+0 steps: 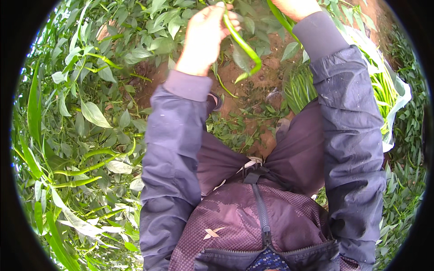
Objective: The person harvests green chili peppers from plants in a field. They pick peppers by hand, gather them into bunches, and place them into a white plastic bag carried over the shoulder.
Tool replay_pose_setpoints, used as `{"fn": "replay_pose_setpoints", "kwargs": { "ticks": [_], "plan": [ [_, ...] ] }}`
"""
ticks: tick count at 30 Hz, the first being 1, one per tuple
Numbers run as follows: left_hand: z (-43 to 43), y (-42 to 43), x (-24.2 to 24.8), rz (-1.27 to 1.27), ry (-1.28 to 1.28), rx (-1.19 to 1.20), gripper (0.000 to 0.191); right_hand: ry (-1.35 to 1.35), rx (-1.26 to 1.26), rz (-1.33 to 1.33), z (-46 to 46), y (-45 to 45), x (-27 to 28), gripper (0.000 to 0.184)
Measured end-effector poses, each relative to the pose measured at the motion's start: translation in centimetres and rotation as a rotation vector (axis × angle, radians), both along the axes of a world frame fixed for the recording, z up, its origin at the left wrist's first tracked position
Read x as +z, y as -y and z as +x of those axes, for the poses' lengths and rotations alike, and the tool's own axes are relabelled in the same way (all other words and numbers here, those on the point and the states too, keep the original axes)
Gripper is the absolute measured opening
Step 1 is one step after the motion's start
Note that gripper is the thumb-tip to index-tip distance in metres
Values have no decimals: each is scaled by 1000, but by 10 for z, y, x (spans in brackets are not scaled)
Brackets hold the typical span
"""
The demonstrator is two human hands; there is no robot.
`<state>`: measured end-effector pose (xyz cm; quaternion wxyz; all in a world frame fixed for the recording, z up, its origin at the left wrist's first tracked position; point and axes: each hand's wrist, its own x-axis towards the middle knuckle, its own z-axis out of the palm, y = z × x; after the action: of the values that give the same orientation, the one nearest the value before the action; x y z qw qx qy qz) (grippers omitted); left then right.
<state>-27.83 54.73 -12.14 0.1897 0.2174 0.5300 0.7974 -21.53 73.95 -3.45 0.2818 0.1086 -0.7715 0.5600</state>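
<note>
Near the top centre, my left hand (pixel 205 37) pinches the upper end of a long green chili pepper (pixel 244 45), which hangs down to the right with a bent tip. My right hand (pixel 296 7) is at the top edge, partly cut off by the picture's rim, with further long green peppers (pixel 280 17) at its palm side, pointing down along the cuff. Its fingertips are out of view. Leafy pepper plants (pixel 173 20) surround the left hand. A thinner green pepper (pixel 224 86) hangs below it.
A pale plastic bag (pixel 401 98) full of long green peppers stands beyond my right forearm, its near part beside my knee. Pepper plants with hanging peppers (pixel 91 167) crowd the left side. Brown soil (pixel 271 67) lies between my legs, with low leafy plants (pixel 234 127).
</note>
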Motion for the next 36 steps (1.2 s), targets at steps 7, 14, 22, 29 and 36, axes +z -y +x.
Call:
{"fn": "replay_pose_setpoints", "kwargs": {
  "ticks": [7, 14, 22, 29, 36],
  "plan": [
    [-70, 38, 60, -193, 380, -473, 27, 22, -40, 101, -8, -10, -4, 32],
    [-49, 39, 76, -464, 254, -159, 34, -163, -130, 179, -17, -11, -11, 36],
    [34, 28, -38, -1064, -291, -221, 27, -152, -289, 213, -20, -22, -6, 33],
    [-61, 28, -165, -906, -286, 646, 42, -106, -245, 157, -20, -36, -4, 21],
    [-90, 17, -153, -528, -53, 567, 80, 50, -275, 97, -11, -27, 10, 19]
  ]
}}
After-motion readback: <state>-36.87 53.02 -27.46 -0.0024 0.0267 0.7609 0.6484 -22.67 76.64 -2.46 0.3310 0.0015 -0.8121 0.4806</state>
